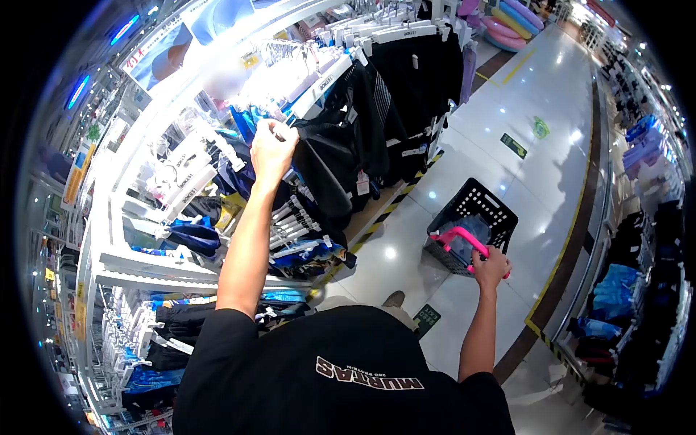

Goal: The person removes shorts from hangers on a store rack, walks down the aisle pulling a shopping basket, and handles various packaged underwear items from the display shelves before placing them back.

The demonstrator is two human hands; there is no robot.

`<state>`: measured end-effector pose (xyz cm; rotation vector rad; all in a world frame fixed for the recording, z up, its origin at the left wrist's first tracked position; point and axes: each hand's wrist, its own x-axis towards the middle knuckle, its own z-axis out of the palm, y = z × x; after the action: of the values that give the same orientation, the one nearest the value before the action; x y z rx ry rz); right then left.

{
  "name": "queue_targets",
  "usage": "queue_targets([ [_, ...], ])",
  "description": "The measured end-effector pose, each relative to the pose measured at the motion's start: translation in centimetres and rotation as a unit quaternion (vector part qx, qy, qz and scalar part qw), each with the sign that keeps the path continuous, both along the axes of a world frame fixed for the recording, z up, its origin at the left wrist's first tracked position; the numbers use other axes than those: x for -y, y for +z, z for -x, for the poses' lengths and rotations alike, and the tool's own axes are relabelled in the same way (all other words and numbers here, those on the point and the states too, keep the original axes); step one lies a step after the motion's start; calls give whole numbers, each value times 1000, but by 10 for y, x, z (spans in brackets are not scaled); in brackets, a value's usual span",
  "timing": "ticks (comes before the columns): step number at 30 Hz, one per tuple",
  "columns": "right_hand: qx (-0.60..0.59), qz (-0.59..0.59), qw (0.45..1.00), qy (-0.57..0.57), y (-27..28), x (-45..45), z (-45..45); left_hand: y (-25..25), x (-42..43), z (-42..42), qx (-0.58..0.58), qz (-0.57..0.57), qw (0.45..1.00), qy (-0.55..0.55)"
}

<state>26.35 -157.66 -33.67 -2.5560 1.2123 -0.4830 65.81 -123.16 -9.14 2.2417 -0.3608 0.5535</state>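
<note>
My left hand (pixel 272 154) is raised to the clothes rack on the left, its fingers curled closed. What it holds, if anything, is too small to make out. Close by hang blue garments (pixel 243 122) and a row of black garments (pixel 326 163) on white hangers. Down on the right, my right hand (pixel 491 265) is wrapped round the bright pink handle (pixel 457 235) of a black shopping basket (pixel 499 215). A bluish, see-through item (pixel 473 230) lies inside the basket; its kind is unclear.
White shelving (pixel 145 267) with more hanging clothes curves along my left. A tiled aisle floor (pixel 442 167) runs ahead, bearing green floor stickers (pixel 513 146). Another clothes rack (pixel 616 290) lines the right side. Coloured inflatable rings (pixel 511 22) are stacked at the far end.
</note>
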Motion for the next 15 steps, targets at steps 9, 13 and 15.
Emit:
queue_targets([
  [9, 14, 30, 999, 22, -9, 48, -9, -23, 9, -9, -57, 188, 976, -99],
  [13, -9, 15, 1000, 17, 0, 65, -18, -12, 14, -2, -83, 183, 967, -155],
  [15, -14, 1, 1000, 14, 5, 69, -23, 4, 17, 6, -101, 139, 973, -157],
])
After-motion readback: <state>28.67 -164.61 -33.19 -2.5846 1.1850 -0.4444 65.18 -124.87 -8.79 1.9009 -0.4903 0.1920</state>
